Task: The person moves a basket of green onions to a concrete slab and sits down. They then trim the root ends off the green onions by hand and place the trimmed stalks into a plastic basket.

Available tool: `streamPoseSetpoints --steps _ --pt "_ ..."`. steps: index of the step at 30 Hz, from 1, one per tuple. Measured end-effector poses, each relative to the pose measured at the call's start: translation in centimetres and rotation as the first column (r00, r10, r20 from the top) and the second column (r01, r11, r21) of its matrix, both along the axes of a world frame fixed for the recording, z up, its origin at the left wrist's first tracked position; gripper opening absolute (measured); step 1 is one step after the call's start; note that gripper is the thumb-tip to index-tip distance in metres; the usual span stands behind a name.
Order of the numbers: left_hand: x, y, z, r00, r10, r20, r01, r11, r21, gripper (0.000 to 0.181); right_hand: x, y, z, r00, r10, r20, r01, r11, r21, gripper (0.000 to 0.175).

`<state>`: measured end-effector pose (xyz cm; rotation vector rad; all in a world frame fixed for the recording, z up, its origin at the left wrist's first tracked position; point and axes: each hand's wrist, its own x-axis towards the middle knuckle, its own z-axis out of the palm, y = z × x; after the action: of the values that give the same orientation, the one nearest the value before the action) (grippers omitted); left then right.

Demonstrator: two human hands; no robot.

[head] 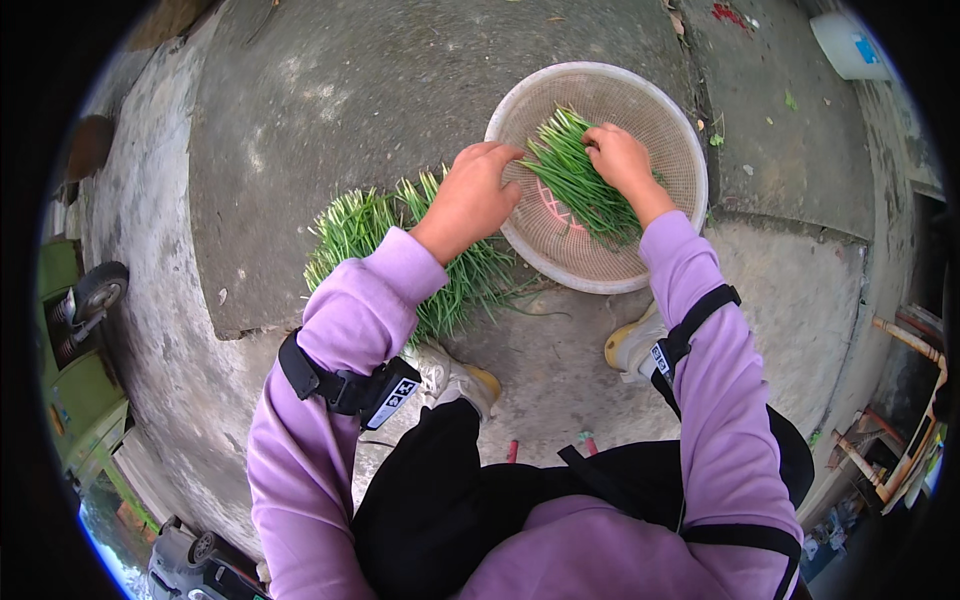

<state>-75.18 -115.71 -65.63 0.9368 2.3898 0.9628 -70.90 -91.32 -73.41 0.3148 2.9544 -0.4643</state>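
A bunch of green chives [577, 176] with pale cut ends lies inside a round mesh basket [600, 280]. My right hand [621, 157] is over the basket, its curled fingertips at the bunch's right edge; whether they grip any stems is unclear. At the basket's left rim is my left hand [480, 184], thumb and fingers apart, fingertips close to the stems on that side. A larger pile of chives [360, 225] lies on the concrete left of the basket, partly hidden behind my left hand and sleeve.
My shoes [457, 379] stand on the concrete ground [360, 97] just below the pile and basket. A white bucket [847, 46] is at the upper right. Bamboo-like poles [911, 341] lean at the right edge. On the far left are a green vehicle [79, 382] and a wheel [101, 289].
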Motion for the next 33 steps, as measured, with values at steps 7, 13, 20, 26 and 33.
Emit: streamPoseSetpoints --steps 7,13,20,26,33 --pt "0.3 6.8 -3.4 0.973 -0.112 -0.204 0.071 0.977 -0.2 0.045 0.5 2.0 -0.7 0.981 -0.125 0.147 0.158 0.958 -0.238 0.014" --pt "0.8 9.5 -6.9 0.935 -0.215 -0.284 0.091 0.916 -0.391 0.051 0.4 4.5 -0.4 0.992 -0.107 0.071 0.122 0.956 -0.265 0.014" --pt "2.1 8.5 -8.0 0.965 -0.231 -0.123 0.146 0.867 -0.477 0.04 1.1 4.5 0.1 0.99 -0.094 0.107 0.107 0.986 -0.124 0.013" --pt "2.5 8.3 -7.9 0.892 -0.331 -0.308 0.138 0.849 -0.511 0.036 1.5 3.0 0.4 0.997 0.03 0.073 -0.014 0.977 -0.211 0.011" --pt "2.7 8.4 -8.6 0.909 -0.348 -0.227 0.18 0.822 -0.54 0.038 1.6 2.2 -0.2 0.998 -0.046 0.041 0.047 0.999 -0.027 0.012"
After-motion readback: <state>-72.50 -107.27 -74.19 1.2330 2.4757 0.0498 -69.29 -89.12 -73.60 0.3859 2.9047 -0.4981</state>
